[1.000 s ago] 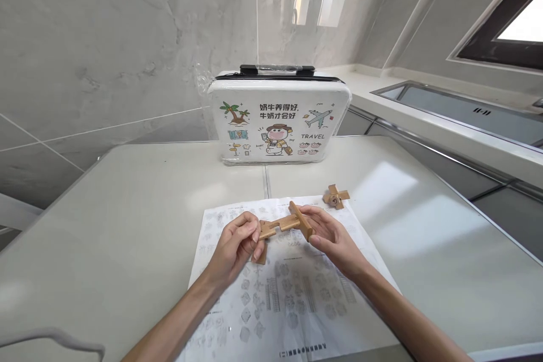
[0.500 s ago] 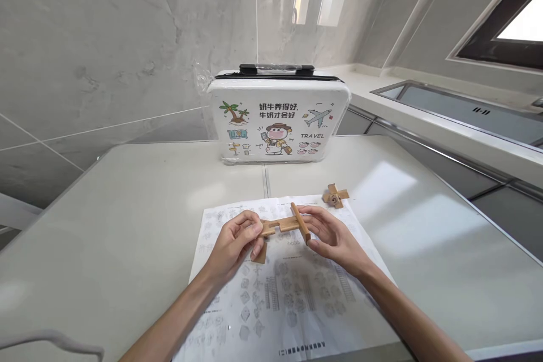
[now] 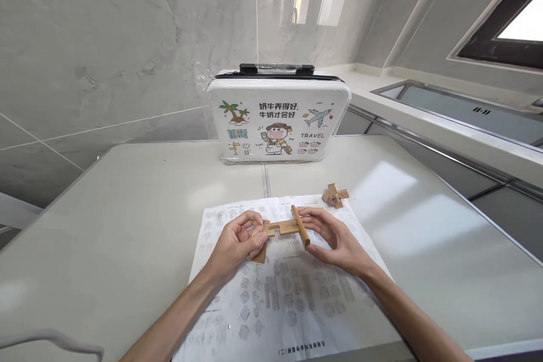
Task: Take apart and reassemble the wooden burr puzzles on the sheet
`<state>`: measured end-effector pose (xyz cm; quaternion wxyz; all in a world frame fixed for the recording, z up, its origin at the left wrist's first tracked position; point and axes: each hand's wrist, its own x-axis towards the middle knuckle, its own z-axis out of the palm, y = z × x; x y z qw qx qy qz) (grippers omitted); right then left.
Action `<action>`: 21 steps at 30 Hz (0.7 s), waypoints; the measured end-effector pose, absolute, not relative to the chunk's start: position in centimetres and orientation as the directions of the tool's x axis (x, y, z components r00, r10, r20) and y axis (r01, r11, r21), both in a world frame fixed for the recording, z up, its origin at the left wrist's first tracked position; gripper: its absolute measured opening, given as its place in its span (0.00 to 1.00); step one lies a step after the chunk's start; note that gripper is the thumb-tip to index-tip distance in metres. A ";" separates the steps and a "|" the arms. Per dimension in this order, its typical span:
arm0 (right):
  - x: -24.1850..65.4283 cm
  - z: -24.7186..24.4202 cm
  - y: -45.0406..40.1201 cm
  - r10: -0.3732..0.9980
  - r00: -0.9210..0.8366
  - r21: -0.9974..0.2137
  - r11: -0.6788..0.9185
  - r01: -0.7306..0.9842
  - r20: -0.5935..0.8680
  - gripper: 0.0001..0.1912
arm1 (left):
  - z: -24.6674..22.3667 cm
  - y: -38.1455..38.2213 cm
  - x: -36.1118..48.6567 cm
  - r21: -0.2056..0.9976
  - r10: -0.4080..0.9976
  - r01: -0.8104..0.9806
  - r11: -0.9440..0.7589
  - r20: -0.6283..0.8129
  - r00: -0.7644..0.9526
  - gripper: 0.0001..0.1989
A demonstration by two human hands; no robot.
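Between my hands, above the printed sheet, is a notched wooden puzzle piece [image 3: 288, 227] with another wooden bar [image 3: 301, 228] set crosswise at its right end. My left hand [image 3: 240, 240] pinches the notched piece's left end between thumb and fingers. My right hand [image 3: 337, 240] is closed around the crosswise bar, thumb at its lower end and fingers behind. Below my left fingers shows a further wooden piece [image 3: 259, 254], partly hidden; whether it lies on the paper or is held I cannot tell.
A white sheet with printed diagrams [image 3: 314, 322] lies on the pale table [image 3: 139, 209]. An assembled wooden cross puzzle [image 3: 335, 196] sits at its far right corner. Behind stands a plastic-wrapped white case [image 3: 278, 119] with cartoon pictures. A counter with a sink [image 3: 462, 110] is at the right.
My left thumb and fingers have shifted slightly on the notched piece's end, showing more of it. The joined pieces have tilted a little and dropped slightly. The right hand keeps its hold.
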<state>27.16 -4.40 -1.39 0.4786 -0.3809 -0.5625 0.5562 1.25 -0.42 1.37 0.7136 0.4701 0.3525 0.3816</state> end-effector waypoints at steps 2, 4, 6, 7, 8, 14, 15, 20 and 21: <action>27.1 -1.3 -4.4 0.960 -0.252 -0.990 0.099 -0.100 0.122 0.29 | 1.5 -0.5 1.3 0.941 0.874 -0.205 0.268 -0.148 0.464 0.19; 27.1 -1.2 -4.5 0.960 -0.245 -0.989 0.115 -0.097 0.135 0.28 | 1.6 -0.5 1.4 0.940 0.871 -0.205 0.271 -0.149 0.468 0.19; 27.0 -1.1 -4.5 0.961 -0.240 -0.989 0.124 -0.085 0.141 0.27 | 1.6 -0.6 1.4 0.939 0.872 -0.209 0.275 -0.152 0.466 0.19; 27.0 -1.1 -4.5 0.961 -0.240 -0.989 0.123 -0.079 0.138 0.27 | 1.7 -0.6 1.5 0.938 0.872 -0.211 0.277 -0.153 0.465 0.19; 27.0 -1.1 -4.5 0.961 -0.242 -0.990 0.119 -0.076 0.134 0.28 | 1.7 -0.7 1.5 0.937 0.872 -0.211 0.279 -0.154 0.465 0.19; 27.4 -1.2 -4.6 0.952 -0.275 -0.990 0.115 -0.077 0.132 0.29 | 1.8 -0.7 1.3 0.930 0.855 -0.216 0.299 -0.161 0.493 0.20; 27.4 -1.3 -4.6 0.951 -0.278 -0.990 0.115 -0.077 0.132 0.29 | 1.8 -0.7 1.3 0.929 0.853 -0.216 0.299 -0.159 0.498 0.20; 27.3 -1.3 -4.6 0.948 -0.283 -0.988 0.123 -0.091 0.144 0.29 | 1.6 -0.8 1.2 0.936 0.848 -0.212 0.281 -0.139 0.512 0.19; 27.1 -1.4 -4.6 0.947 -0.288 -0.988 0.125 -0.088 0.146 0.29 | 1.4 -0.9 1.2 0.939 0.842 -0.205 0.278 -0.135 0.522 0.18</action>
